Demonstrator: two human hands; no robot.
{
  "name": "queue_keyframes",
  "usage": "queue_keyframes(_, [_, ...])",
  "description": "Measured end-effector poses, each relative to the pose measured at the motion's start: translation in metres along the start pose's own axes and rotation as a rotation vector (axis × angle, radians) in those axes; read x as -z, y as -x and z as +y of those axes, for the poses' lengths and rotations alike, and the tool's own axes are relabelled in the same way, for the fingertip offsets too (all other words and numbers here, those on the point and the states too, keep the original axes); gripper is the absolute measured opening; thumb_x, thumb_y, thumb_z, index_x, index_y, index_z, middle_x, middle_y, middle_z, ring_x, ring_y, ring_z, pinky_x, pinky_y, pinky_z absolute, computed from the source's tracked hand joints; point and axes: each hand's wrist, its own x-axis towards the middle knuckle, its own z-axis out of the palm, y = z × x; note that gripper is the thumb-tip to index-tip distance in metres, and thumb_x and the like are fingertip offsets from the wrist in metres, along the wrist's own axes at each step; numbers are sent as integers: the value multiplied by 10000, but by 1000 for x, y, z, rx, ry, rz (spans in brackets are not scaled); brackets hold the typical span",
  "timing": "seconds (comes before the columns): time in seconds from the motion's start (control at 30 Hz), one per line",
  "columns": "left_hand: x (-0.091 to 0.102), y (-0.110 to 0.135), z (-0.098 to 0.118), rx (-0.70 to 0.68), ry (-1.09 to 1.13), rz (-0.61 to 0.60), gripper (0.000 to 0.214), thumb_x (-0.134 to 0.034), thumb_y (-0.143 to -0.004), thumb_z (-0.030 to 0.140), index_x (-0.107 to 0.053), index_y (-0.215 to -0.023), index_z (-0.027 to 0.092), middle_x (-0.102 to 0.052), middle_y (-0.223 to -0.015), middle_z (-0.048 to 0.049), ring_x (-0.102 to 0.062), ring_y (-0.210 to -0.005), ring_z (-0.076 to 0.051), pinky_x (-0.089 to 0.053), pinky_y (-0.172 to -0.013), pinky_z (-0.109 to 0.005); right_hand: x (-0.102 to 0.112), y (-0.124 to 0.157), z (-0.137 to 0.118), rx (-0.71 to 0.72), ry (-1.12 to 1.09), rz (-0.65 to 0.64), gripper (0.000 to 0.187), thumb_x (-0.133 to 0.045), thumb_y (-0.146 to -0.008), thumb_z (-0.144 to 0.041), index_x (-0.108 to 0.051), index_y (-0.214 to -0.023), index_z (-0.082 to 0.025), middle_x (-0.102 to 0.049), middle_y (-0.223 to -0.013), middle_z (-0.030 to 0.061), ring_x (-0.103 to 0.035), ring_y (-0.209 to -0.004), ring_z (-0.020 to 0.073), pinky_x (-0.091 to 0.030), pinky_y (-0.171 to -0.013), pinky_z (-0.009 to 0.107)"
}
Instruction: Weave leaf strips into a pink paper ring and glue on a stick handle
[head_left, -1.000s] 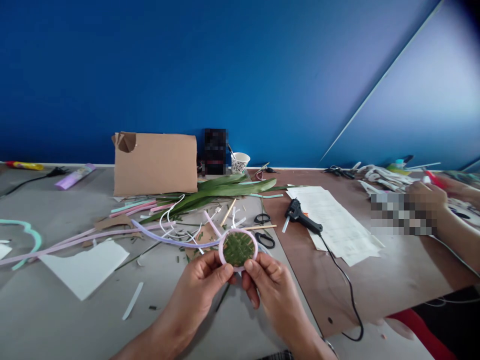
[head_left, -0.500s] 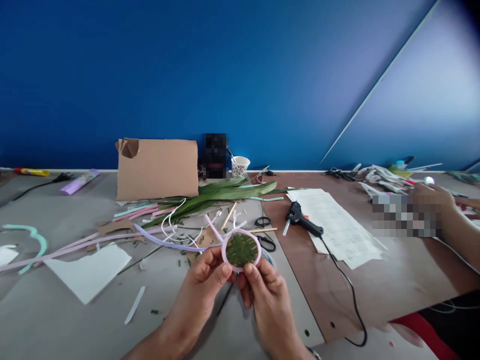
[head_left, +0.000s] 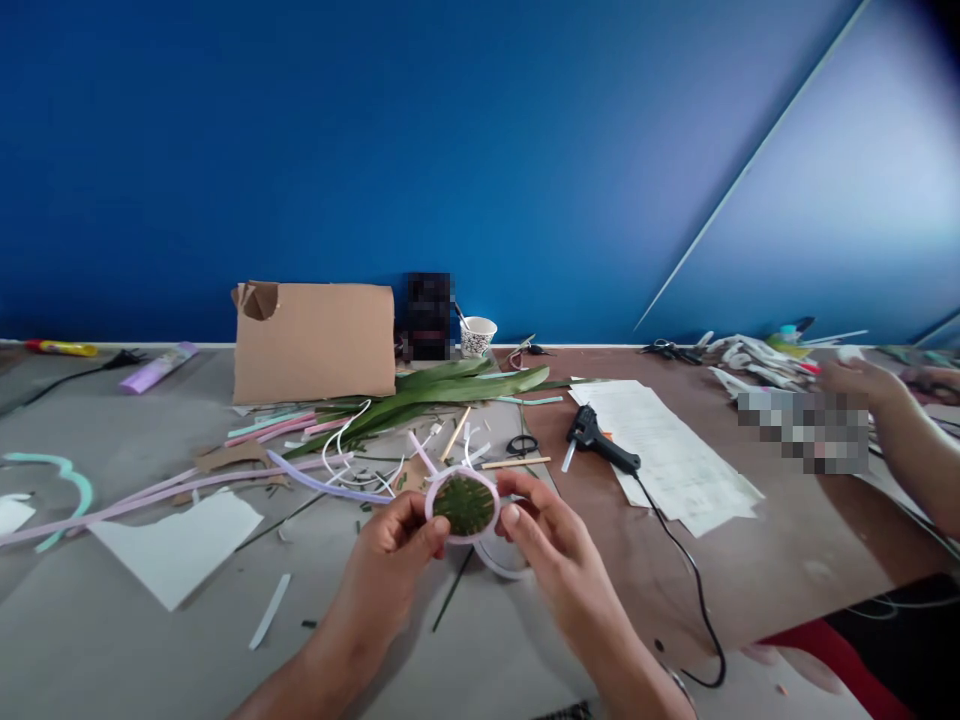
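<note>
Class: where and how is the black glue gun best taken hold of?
Likely by the handle of the glue gun, with the right hand from the near right side: the handle slants that way, its cable trailing nearward, while the pale stick juts from the opposite end.

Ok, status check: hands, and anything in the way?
Left hand pinching pink-rimmed leaf disc. Right hand at its right edge, contact unclear. White ring close behind, partly hidden; glue gun off right.

Room over brown board (head_left: 795, 565) beside right hand (head_left: 555, 540), black cable (head_left: 700, 590) crossing it, glue gun (head_left: 598, 440), papers (head_left: 679, 455) farther back
</note>
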Motion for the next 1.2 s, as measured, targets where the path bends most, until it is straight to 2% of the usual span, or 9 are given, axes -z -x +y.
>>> queue_keyframes(0.1, [-1, -1, -1, -23, 31, -25, 150, -726, -651, 291, -657, -677, 161, -575, -600, 22, -456, -566, -115, -386, -557, -233, -1, -11, -4, 56, 70, -25, 300, -621, -822, -398, -655, -979, -145, -658, -875, 78, -592, -794, 195, -464, -697, 286])
queue_keyframes(0.2, [1, -1, -3, -55, 21, -64, 157, -729, -674, 309, -688, -725, 166, -616, -639, 10, -486, -582, -124, -400, -563, -235, -4, -16, -4, 69, 171, 0, 197, -605, -820, -334, -664, -804, -147, -637, -724, 43, -561, -686, 167, -439, -640, 273])
queue_keyframes(0.3, [4, -1, -6, -104, 7, -95, 227, -722, -708, 346, -701, -858, 178, -691, -785, -28, -587, -720, -177, -459, -674, -269, -6, -14, -4, 90, 236, 53, 173, -604, -804, -304, -650, -730, -155, -618, -664, 22, -530, -628, 149, -410, -585, 255])
queue_keyframes(0.47, [9, 0, -10, -202, -9, -10, 434, -714, -750, 349, -602, -1140, 196, -670, -1078, -94, -598, -1006, -243, -463, -873, -342, -8, -6, -6, 165, 343, 91, 148, -572, -829, -274, -637, -741, -174, -605, -656, 9, -524, -594, 140, -379, -534, 239])
queue_keyframes(0.57, [10, -2, -7, -191, -4, -9, 439, -711, -757, 355, -587, -1150, 202, -672, -1011, -73, -601, -970, -223, -465, -847, -326, -11, -4, -6, 299, 399, 96, 123, -561, -839, -229, -624, -741, -189, -601, -694, 7, -548, -653, 149, -409, -601, 247])
queue_keyframes(0.8, [4, -3, 7, -42, 87, -39, 317, -758, -670, 372, -671, -896, 167, -671, -752, -16, -601, -695, -171, -481, -673, -284, -17, 1, -8, 453, 480, 33, 91, -552, -833, -169, -638, -836, -199, -629, -797, 42, -573, -746, 181, -439, -676, 282])
queue_keyframes(0.93, [4, 0, 13, -34, 82, -8, 257, -759, -657, 369, -675, -801, 173, -667, -698, 3, -591, -656, -157, -482, -627, -261, -14, 4, -13, 423, 402, 4, 196, -567, -812, -165, -633, -992, -207, -608, -859, 40, -561, -772, 178, -450, -702, 282])
queue_keyframes(1.1, [12, 2, 7, -116, 3, -33, 236, -738, -708, 375, -693, -863, 203, -677, -736, 3, -599, -699, -163, -481, -679, -265, -6, 4, -13, 150, 215, -102, 178, -558, -847, -266, -655, -976, -192, -612, -878, 53, -561, -806, 187, -448, -686, 277])
queue_keyframes(1.2, [15, 3, 3, -136, 7, -69, 221, -737, -721, 372, -698, -882, 225, -670, -772, 0, -601, -736, -175, -482, -707, -279, -4, 5, -12, 142, 184, -119, 126, -578, -828, -249, -673, -884, -188, -611, -814, 35, -549, -776, 179, -433, -709, 284])
